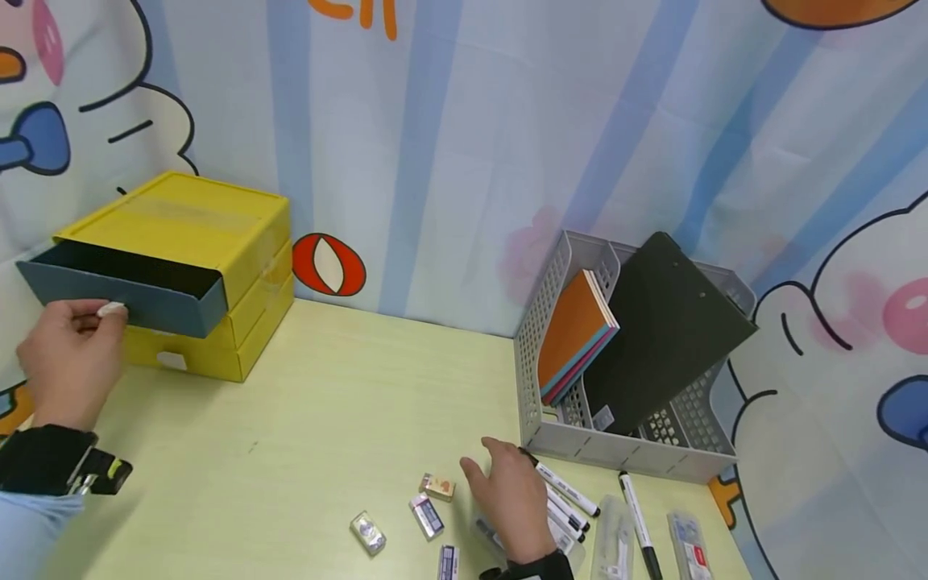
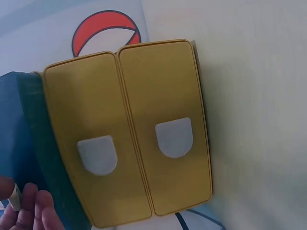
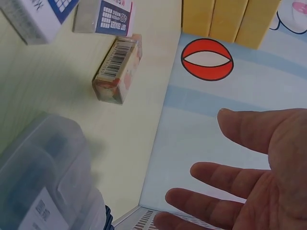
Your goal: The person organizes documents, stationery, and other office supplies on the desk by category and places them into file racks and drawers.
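My left hand (image 1: 76,354) pinches the small white pull tab (image 1: 111,308) on the blue front of the top drawer (image 1: 145,290). That drawer stands partly out of the yellow drawer box (image 1: 217,209), its dark inside showing from above. In the left wrist view, two lower drawer fronts (image 2: 168,86) are closed, each with a white tab. My right hand (image 1: 511,499) hovers over the front of the table with fingers spread, holding nothing. Close to it lie an orange-patterned eraser (image 1: 438,486), a blue-and-white eraser (image 1: 426,516) and several black-and-white markers (image 1: 569,490).
A grey file organizer (image 1: 623,455) at the right holds an orange notebook (image 1: 573,334) and a dark clipboard (image 1: 660,338). Before it lie clear plastic cases (image 1: 613,540) and a single marker (image 1: 640,524). Another eraser (image 1: 368,533) sits nearer the table's middle. A patterned curtain (image 1: 449,161) hangs behind.
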{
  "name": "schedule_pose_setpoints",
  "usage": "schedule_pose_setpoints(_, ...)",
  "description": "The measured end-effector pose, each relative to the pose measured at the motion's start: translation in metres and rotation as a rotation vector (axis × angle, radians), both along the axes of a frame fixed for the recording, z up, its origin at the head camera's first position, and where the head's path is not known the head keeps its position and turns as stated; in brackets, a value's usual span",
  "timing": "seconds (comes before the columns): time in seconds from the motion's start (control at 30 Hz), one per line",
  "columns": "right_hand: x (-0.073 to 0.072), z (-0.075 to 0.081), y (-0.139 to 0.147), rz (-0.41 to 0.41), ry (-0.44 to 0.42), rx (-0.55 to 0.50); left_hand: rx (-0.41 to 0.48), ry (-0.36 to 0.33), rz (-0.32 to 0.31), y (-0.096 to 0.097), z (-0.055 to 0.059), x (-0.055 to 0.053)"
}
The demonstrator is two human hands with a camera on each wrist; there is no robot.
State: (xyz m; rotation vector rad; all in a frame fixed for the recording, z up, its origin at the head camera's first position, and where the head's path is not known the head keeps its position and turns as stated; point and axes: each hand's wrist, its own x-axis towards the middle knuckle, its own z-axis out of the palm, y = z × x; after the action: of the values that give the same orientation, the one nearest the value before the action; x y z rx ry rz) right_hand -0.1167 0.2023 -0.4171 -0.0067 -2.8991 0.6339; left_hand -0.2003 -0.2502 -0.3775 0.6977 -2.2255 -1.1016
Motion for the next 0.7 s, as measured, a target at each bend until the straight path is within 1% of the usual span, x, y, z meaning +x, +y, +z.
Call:
schedule_pose_setpoints(0.07,0.0,0.0,-0.001,-0.001,-0.001,-0.001,0.039,0.004,0.003,-0.004,-0.003,0.009)
schedule_pose_setpoints(0.1,0.0,0.0,-0.001,0.001,-0.002,-0.002,0.065,0.02,0.003,-0.006,-0.005,0.014)
schedule_pose_setpoints(0.17,0.0,0.001,-0.003,0.005,-0.003,-0.005,0.132,0.068,-0.006,-0.009,-0.006,0.022)
schedule_pose_setpoints(0.27,0.0,0.001,-0.004,0.011,0.005,-0.004,0.205,0.146,-0.009,-0.01,-0.008,0.033)
schedule_pose_setpoints(0.33,0.001,0.0,-0.004,0.013,0.01,-0.001,0.232,0.178,-0.006,-0.009,-0.009,0.039)
schedule_pose_setpoints(0.37,0.001,0.0,-0.005,0.012,0.01,-0.001,0.229,0.187,0.004,-0.008,-0.009,0.041)
schedule_pose_setpoints(0.47,0.001,-0.001,-0.005,0.012,0.003,-0.003,0.23,0.209,0.035,-0.008,-0.013,0.046)
schedule_pose_setpoints(0.57,0.001,-0.001,-0.005,0.009,-0.003,-0.006,0.228,0.232,0.067,-0.01,-0.017,0.047)
schedule_pose_setpoints(0.67,0.001,-0.001,-0.006,0.011,0.002,-0.007,0.257,0.265,0.068,-0.013,-0.019,0.047)
schedule_pose_setpoints(0.7,0.001,-0.001,-0.006,0.014,0.005,-0.007,0.26,0.263,0.068,-0.014,-0.021,0.047)
